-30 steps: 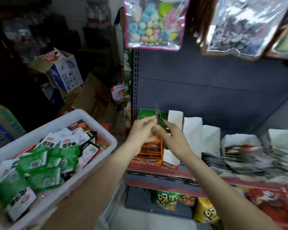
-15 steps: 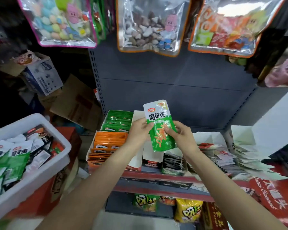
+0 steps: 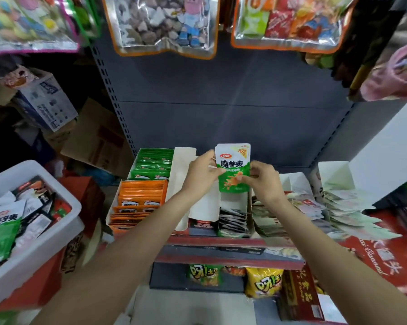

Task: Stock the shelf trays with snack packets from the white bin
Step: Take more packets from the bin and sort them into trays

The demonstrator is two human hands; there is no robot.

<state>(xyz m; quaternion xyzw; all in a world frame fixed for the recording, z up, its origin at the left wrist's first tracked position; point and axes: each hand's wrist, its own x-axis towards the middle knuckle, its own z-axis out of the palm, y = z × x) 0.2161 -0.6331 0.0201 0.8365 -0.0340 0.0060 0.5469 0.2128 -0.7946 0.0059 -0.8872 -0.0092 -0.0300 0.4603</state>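
A head-worn camera looks down at a shop shelf, with both of the person's bare arms reaching forward.

At the far left, a white bin (image 3: 33, 249) sits off the shelf's left end, heaped with green-and-white and dark snack packets. Next, at the left end of the shelf, a green tray (image 3: 152, 164) stands at the back edge, filled with green packets, and an orange tray (image 3: 139, 202) sits in front of it toward the front edge, filled with orange packets.

Over the middle of the shelf, the left hand (image 3: 201, 173) pinches the left edge of a green-and-white snack packet (image 3: 233, 167), thumb in front and fingers behind. The right hand (image 3: 262, 178) pinches its right edge the same way. The packet is upright, label facing the camera, held above a white cardboard tray (image 3: 233, 214) whose front part holds dark packets, with bare cardboard behind them.

Further right, toward the shelf's right end, trays of pale packets (image 3: 352, 214) lean in loose rows.

The step appears to be sorting or squaring this packet before filing it. To do it well, match the label to the right tray; the green one at the back left looks closest in colour, though its print is too small to confirm. Keep the packet upright and slide it in behind its neighbours, bottom edge first, without knocking the thin cardboard dividers.
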